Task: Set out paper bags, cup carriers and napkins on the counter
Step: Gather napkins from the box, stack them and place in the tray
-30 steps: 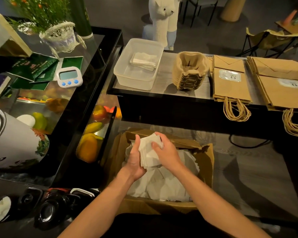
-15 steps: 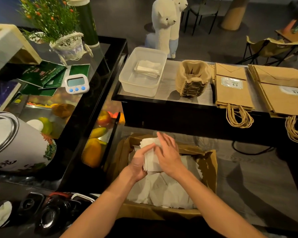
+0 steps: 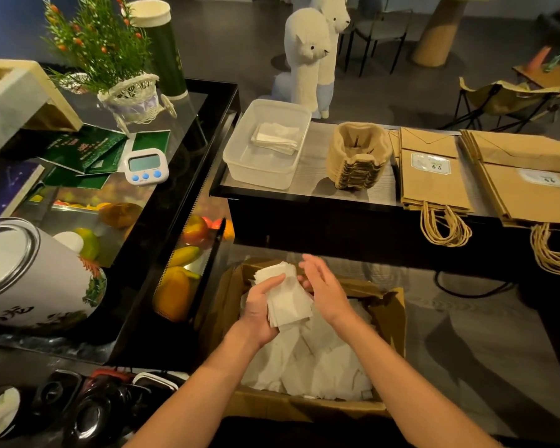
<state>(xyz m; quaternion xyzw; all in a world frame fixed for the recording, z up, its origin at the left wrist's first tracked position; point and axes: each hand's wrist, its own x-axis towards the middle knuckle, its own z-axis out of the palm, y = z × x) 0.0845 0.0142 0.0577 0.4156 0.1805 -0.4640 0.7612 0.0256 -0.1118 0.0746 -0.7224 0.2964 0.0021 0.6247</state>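
Note:
My left hand [image 3: 258, 310] grips a stack of white napkins [image 3: 285, 300] above an open cardboard box [image 3: 390, 324] full of loose napkins. My right hand [image 3: 325, 287] is flat and open against the stack's right side. On the counter [image 3: 314, 176] beyond stand a clear plastic tub [image 3: 259, 163] with a few folded napkins [image 3: 277, 139], a pile of pulp cup carriers [image 3: 358, 156], and two flat piles of brown paper bags [image 3: 432, 176] [image 3: 527, 179] with twine handles hanging over the edge.
A glass display case [image 3: 162, 202] with fruit stands at left, carrying a timer [image 3: 146, 166], green leaflets, a plant basket [image 3: 133, 98] and a white canister [image 3: 23, 276]. Two plush alpacas [image 3: 311, 56] stand behind the counter. Chairs stand at the back right.
My right hand has lifted off the napkin stack and opened beside it. My left hand keeps hold of the stack. The camera has tilted, so everything sits lower in view.

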